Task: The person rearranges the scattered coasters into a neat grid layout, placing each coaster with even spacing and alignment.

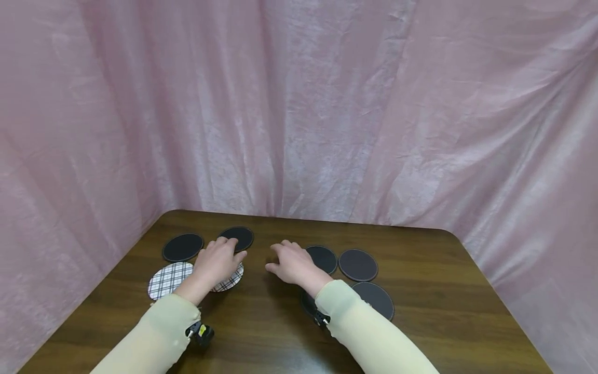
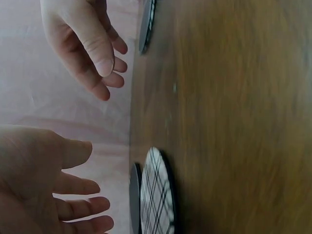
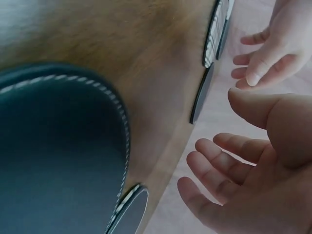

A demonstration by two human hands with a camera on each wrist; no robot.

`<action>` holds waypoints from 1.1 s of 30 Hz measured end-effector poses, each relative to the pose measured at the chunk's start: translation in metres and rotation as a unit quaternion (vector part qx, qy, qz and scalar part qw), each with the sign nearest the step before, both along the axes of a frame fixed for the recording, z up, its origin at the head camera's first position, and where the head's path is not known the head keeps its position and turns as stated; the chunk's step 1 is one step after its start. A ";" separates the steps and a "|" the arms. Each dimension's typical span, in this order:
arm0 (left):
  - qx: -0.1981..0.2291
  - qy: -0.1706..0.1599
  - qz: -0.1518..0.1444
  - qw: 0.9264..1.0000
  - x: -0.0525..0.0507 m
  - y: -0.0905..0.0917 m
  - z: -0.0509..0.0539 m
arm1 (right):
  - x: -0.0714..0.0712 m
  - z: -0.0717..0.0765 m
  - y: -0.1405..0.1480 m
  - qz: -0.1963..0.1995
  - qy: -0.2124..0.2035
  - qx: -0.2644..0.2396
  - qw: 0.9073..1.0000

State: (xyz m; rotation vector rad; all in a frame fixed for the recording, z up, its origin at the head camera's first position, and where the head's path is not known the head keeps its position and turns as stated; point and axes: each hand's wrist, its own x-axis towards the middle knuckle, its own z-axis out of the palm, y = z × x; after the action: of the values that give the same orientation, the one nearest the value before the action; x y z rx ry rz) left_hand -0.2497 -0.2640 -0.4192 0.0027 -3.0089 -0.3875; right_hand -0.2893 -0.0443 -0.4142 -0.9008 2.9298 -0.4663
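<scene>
Both hands hover above the table with nothing in their grasp. My left hand (image 1: 216, 265) is over the left group of round coasters, between a black coaster (image 1: 240, 238) and a plaid coaster (image 1: 232, 279). In the left wrist view its fingers (image 2: 78, 186) are loosely extended, apart from the plaid coaster (image 2: 157, 195). My right hand (image 1: 295, 264) is beside the right group, left of a dark coaster (image 1: 324, 259). The right wrist view shows its fingers (image 3: 209, 170) slightly bent and spread around air. A dark coaster with white stitching (image 3: 58, 151) looms near that camera.
Farther left lie another black coaster (image 1: 183, 247) and another plaid coaster (image 1: 169, 280). More dark coasters (image 1: 358, 265) sit on the right, one (image 1: 376, 300) partly behind the right sleeve. The brown wooden table (image 1: 448, 311) ends at a pink curtain (image 1: 327, 114).
</scene>
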 end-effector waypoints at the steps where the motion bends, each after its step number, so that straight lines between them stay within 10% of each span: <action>1: -0.002 0.002 0.003 1.000 -0.002 -0.003 0.001 | -0.001 0.000 -0.003 0.002 0.001 0.004 1.000; 19: -0.021 -0.002 0.042 0.999 -0.043 -0.041 -0.012 | -0.016 -0.009 -0.055 0.025 0.037 0.064 0.997; 33: -0.032 -0.045 0.050 0.997 -0.045 -0.044 -0.019 | -0.012 -0.012 -0.068 0.045 0.017 0.106 0.993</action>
State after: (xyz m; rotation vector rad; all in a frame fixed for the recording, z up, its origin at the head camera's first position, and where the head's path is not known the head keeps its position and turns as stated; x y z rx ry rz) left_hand -0.2949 -0.3078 -0.4385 0.1697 -3.0913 -0.2891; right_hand -0.3014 -0.1120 -0.4258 -1.0133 2.8812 -0.1336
